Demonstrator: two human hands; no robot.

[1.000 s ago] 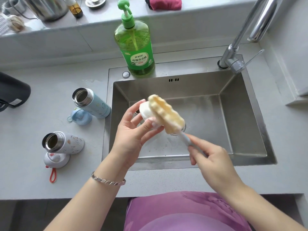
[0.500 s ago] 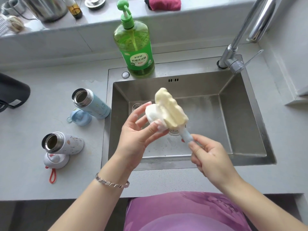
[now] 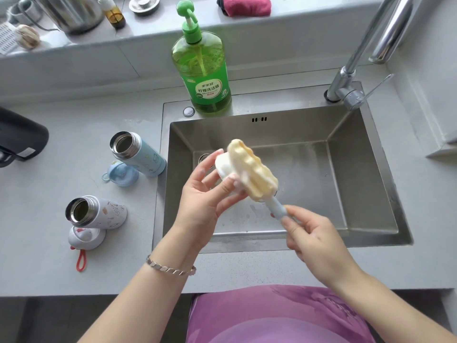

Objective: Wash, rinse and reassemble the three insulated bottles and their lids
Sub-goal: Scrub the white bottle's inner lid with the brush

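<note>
Over the steel sink [image 3: 371, 189] my left hand [image 3: 205, 196] holds a small white lid [image 3: 223, 167] between thumb and fingers. My right hand [image 3: 314, 241] grips the pale blue handle of a sponge brush, whose yellow sponge head [image 3: 252, 170] presses against the lid. A light blue bottle [image 3: 138, 153] lies open on the counter left of the sink, its blue lid [image 3: 122, 174] beside it. Nearer me lies an open white patterned bottle [image 3: 96, 212] with its white lid [image 3: 86, 236] and red loop. A third bottle is not clearly seen.
A green dish soap pump bottle [image 3: 201, 68] stands behind the sink. The tap [image 3: 363, 53] rises at the back right. A dark object [image 3: 19, 139] sits at the left edge. A kettle, small bottle, drain plug and red cloth [image 3: 244, 6] line the back ledge.
The sponge head has slid back and forth across the lid, and my right hand has shifted along the handle. The bottles on the counter have not moved.
</note>
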